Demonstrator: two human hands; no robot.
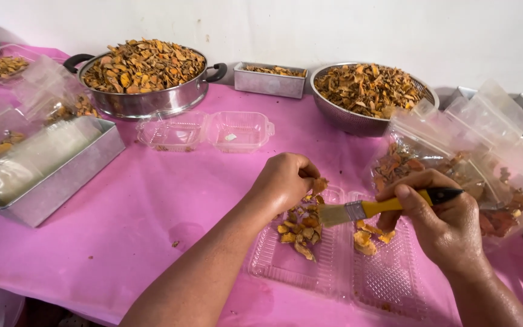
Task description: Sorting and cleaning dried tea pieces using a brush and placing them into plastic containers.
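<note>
**Brushing a dried piece over the open tray**

Your left hand (286, 178) pinches one dried orange piece (319, 184) above the clear hinged tray (286, 263). Your right hand (443, 221) grips a yellow-handled brush (364, 210), bristles just beside that piece. More pieces lie in both tray halves.

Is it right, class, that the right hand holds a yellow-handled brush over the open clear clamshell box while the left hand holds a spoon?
Not quite. In the head view the left hand pinches a dried orange slice, not a spoon. The right hand does hold the yellow-handled brush over the open clear clamshell box.
</note>
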